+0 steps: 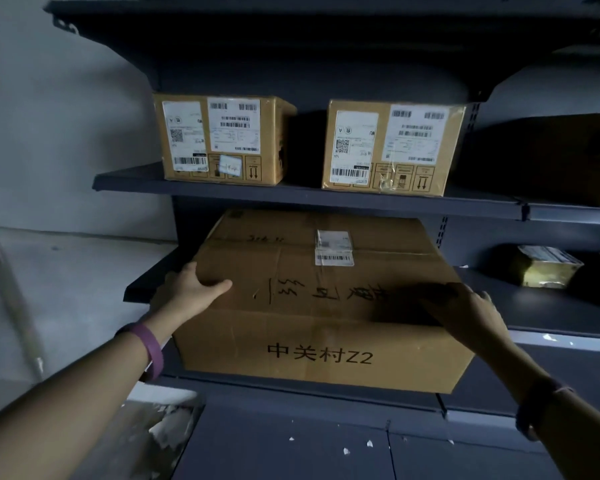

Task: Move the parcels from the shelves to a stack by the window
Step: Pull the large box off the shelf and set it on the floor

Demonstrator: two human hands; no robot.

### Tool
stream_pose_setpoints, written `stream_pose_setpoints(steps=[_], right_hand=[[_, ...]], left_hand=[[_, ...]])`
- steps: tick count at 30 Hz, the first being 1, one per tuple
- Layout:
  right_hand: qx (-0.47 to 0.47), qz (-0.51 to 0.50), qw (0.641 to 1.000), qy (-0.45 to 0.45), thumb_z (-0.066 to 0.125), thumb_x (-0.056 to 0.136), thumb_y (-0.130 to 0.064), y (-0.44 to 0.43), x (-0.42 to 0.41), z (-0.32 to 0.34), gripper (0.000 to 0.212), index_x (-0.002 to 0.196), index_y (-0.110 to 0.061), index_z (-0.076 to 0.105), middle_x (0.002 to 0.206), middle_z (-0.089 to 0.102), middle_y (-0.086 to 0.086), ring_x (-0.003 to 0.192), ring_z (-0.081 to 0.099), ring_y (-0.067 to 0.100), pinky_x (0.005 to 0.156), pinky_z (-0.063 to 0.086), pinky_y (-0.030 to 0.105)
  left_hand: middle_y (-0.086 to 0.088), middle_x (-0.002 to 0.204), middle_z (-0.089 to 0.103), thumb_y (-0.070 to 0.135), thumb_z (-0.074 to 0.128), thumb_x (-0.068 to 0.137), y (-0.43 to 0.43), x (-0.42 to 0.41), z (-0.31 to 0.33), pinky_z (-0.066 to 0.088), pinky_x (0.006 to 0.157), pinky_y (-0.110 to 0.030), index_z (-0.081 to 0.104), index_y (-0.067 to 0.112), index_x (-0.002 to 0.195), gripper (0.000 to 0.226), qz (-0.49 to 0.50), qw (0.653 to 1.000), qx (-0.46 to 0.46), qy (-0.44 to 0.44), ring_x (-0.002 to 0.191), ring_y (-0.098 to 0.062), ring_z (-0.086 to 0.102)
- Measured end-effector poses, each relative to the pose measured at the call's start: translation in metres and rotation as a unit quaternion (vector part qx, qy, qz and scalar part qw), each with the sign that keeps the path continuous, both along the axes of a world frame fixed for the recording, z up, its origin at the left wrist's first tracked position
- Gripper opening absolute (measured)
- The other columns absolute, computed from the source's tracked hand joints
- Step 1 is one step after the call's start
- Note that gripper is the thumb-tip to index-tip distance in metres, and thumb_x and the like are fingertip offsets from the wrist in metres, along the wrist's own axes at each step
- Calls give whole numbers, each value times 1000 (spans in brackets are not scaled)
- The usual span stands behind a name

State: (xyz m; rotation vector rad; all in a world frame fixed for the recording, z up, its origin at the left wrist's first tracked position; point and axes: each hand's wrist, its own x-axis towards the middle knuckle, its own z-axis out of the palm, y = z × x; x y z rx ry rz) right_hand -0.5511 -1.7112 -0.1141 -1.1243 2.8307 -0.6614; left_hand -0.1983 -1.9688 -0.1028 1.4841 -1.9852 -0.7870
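Note:
A large brown cardboard parcel with black writing and a small white label sits on the middle shelf, its front overhanging the shelf edge. My left hand grips its top left edge, thumb on top and fingers down the side. My right hand lies on the top right edge with its fingers over the corner. On the shelf above stand two smaller labelled parcels, one on the left and one on the right.
A small wrapped package lies at the right of the middle shelf. A dark box fills the upper shelf's right end. The lowest shelf carries paper scraps. A grey wall and floor are at the left.

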Motion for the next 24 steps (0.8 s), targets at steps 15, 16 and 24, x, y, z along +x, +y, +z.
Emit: stream_pose_setpoints(steps=[15,16,24], right_hand=[[-226,-62,946,-226,72,80,-53,-4,5,-63,90,146,-12,29,129,56,19,97,59,34,77,44,39],[-240,-60,940,-234,73,79,-52,-6,3,-65,90,145,-11,28,126,56,17,91,58,28,77,43,39],[-301,-62,908,-284,78,81,-35,-3,2,-78,86,147,-13,28,122,51,5,108,51,23,86,45,41]], left_hand=[[-12,149,42,57,64,85,-10,13,-56,40,108,-50,21,17,153,90,13,983,139,115,131,-34,46],[-12,147,44,56,65,85,-13,11,-59,41,106,-49,23,16,152,89,14,981,142,131,129,-34,47],[-6,142,45,42,79,77,-18,7,-68,41,105,-49,25,21,146,91,3,966,142,217,128,-29,46]])
